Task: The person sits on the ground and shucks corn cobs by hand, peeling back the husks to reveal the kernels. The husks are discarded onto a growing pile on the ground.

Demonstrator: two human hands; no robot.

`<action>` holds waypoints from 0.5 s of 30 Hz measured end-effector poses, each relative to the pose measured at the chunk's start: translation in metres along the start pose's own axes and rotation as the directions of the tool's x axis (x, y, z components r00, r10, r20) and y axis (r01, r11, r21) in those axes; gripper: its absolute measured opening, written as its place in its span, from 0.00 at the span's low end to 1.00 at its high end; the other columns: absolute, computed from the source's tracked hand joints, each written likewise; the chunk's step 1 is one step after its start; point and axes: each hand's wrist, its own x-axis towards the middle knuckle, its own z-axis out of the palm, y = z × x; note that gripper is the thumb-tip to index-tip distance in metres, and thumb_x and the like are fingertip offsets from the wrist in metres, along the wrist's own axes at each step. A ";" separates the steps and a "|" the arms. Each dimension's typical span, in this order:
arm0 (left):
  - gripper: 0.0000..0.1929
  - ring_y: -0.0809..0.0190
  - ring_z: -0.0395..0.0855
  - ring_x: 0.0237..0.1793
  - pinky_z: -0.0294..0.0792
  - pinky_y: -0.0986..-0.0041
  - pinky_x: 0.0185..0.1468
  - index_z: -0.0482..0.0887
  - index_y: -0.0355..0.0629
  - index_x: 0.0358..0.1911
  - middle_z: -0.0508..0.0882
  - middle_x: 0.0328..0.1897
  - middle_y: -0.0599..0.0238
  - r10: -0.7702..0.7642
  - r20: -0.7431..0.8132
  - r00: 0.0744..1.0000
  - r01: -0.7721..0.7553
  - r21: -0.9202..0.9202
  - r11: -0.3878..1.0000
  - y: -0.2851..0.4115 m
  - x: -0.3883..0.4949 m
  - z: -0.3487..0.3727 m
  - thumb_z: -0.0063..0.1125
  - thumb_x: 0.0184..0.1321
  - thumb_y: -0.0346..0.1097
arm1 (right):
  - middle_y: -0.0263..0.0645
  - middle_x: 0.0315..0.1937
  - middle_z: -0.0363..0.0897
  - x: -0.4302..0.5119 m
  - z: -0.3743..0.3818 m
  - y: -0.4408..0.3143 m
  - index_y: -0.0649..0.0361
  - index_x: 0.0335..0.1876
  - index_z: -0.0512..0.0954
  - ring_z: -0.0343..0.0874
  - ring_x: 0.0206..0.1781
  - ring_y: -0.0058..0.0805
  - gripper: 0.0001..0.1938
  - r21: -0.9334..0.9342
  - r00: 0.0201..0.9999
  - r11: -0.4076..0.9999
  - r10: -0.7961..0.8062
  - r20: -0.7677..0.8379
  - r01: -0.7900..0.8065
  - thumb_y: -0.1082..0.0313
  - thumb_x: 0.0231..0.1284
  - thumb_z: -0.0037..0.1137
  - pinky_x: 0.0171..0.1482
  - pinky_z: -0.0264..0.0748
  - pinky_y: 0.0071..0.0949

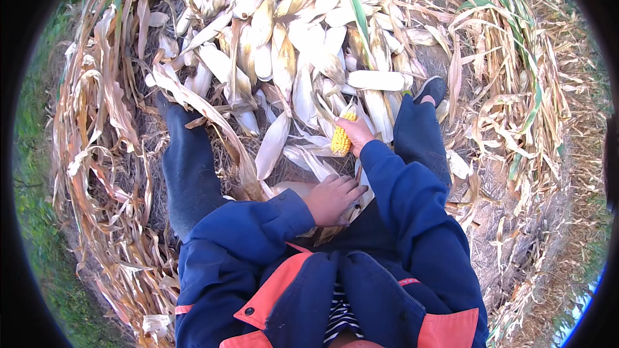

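My right hand point(359, 134) grips a bare ear of corn point(341, 139) with yellow kernels. Pale husk leaves lie just beyond and below that ear. Nearer my lap, my left hand point(332, 201) is palm down over dry corn husks point(319, 166), its fingers bent towards the right. What lies under the left palm is hidden, so I cannot tell whether it grasps a husk. In front of both hands spreads a heap of corn ears in pale husks point(290, 53).
Dry corn stalks point(101, 121) are banked along the left, and more stalks with some green leaves point(512, 82) stand on the right. My trouser legs point(191, 169) flank the work area. A shoe point(432, 89) touches the heap's right edge. Straw-strewn soil point(503, 237) shows at right.
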 end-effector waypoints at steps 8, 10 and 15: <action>0.24 0.55 0.77 0.54 0.67 0.62 0.52 0.77 0.43 0.49 0.80 0.48 0.58 -0.078 0.316 0.946 0.066 0.050 0.997 0.009 -0.011 -0.035 0.63 0.49 0.45 | 0.43 0.43 0.77 -0.021 0.061 -0.141 0.63 0.48 0.71 0.81 0.43 0.39 0.12 0.621 0.994 0.783 -0.090 0.058 0.035 0.65 0.63 0.51 0.41 0.81 0.37; 0.18 0.56 0.81 0.43 0.69 0.63 0.46 0.75 0.45 0.47 0.81 0.40 0.61 -0.057 0.304 0.951 0.037 0.070 0.997 0.018 -0.013 -0.065 0.56 0.52 0.39 | 0.52 0.43 0.76 -0.028 0.089 -0.236 0.71 0.51 0.68 0.77 0.52 0.45 0.16 0.725 0.897 0.640 -0.437 0.070 0.255 0.67 0.65 0.48 0.58 0.77 0.44; 0.17 0.56 0.83 0.39 0.72 0.65 0.44 0.73 0.45 0.49 0.82 0.38 0.60 -0.102 0.282 0.954 0.076 0.101 0.992 0.032 -0.031 -0.103 0.51 0.54 0.34 | 0.36 0.31 0.78 -0.045 0.138 -0.273 0.62 0.40 0.74 0.80 0.34 0.28 0.06 0.195 0.578 0.593 -0.805 0.136 0.781 0.69 0.61 0.51 0.41 0.77 0.26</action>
